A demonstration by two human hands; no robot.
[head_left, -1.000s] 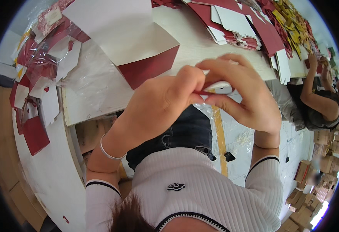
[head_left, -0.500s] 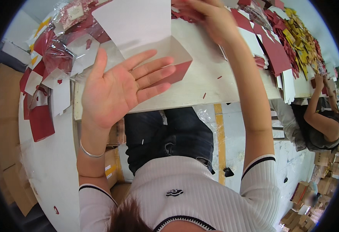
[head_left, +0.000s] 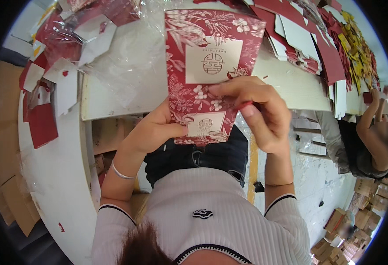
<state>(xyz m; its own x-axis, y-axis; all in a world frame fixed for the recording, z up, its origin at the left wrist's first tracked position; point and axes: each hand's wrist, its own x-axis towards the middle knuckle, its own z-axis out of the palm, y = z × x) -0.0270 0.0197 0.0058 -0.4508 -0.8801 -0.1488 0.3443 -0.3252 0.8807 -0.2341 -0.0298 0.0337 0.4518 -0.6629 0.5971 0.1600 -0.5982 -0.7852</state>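
A red gift box [head_left: 178, 95] with pale flowers, birds and cream label panels is tilted up over the table's near edge, its patterned outside towards me. My left hand [head_left: 152, 132] grips its lower left side, thumb on the front face, other fingers hidden behind. At the box's right side my right hand [head_left: 264, 108] has a small red strip [head_left: 245, 105] pinched by the thumb. The index finger of that hand reaches onto the box's face. Whether the strip is attached to the box I cannot tell.
Red and white flat card pieces [head_left: 291, 39] are stacked at the right, with yellow packets [head_left: 351, 48] beyond. Clear plastic wrap [head_left: 132, 53] and more red boxes [head_left: 43, 126] lie at the left. Another person [head_left: 373, 141] works at the far right.
The box stood open, its white inside showing; now its patterned outside faces me. My left hand went from open palm to gripping it. My right hand came back from the far side with the strip.
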